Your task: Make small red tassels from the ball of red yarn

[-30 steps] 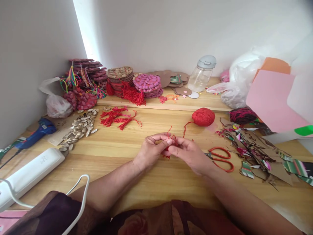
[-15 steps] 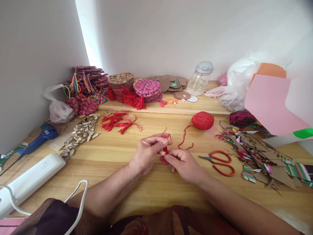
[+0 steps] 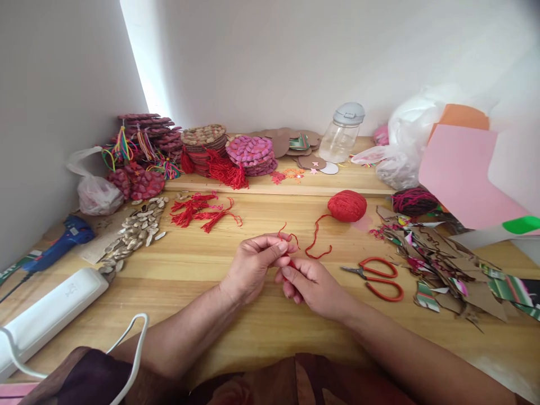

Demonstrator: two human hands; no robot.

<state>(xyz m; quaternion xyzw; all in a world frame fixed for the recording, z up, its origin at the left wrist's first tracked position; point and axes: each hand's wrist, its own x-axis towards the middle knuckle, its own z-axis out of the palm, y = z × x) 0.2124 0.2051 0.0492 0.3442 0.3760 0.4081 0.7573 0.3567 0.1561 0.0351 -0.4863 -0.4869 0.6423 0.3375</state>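
My left hand [image 3: 255, 264] pinches the upper part of a small bundle of red yarn [image 3: 289, 261], and loose yarn ends stick up above its fingertips. Against it, my right hand [image 3: 314, 284] has its thumb and fingers closed on the lower part of the same bundle, covering most of it. Beyond my right hand lies a red yarn ball [image 3: 347, 206], its loose strand curling down toward the hands. Scissors with red handles [image 3: 379, 278] rest to the right. Several red tassels [image 3: 202, 211] lie behind and left of my hands.
Shells [image 3: 137, 230], a blue glue gun [image 3: 61, 242] and a white power strip [image 3: 53, 315] lie at left. Cardboard scraps [image 3: 455, 264] cover the right side. On the back ledge stand stacked round coasters [image 3: 251, 153] and a clear bottle [image 3: 341, 135].
The lower end of the red bundle, which showed between my hands, is now mostly hidden by my right fingers. The view has shifted slightly.
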